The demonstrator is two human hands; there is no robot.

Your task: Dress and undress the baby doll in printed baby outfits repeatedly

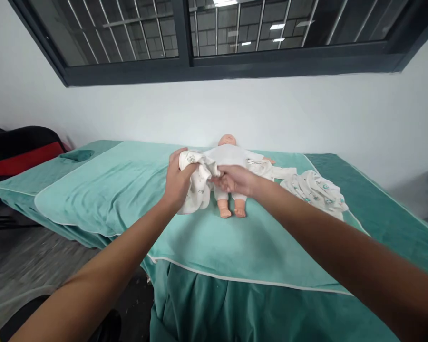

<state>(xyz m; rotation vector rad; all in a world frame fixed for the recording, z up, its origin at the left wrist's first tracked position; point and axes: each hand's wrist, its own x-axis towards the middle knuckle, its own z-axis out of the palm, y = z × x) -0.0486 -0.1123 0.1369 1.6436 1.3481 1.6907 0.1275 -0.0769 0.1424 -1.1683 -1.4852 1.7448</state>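
A baby doll lies on its back on the green bed cover, with its head toward the wall and its bare feet toward me. It is dressed in a white top and white trousers. My left hand is closed around a bunched white baby garment with a small print, held up at the doll's side. At the garment's right edge my right hand has its fingers pinched together on the cloth, in front of the doll's lower body. The doll's middle is partly hidden behind my right hand.
A crumpled white cloth with a green print lies right of the doll. The bed stands against a white wall under a dark-framed barred window. A black and red chair is at the far left.
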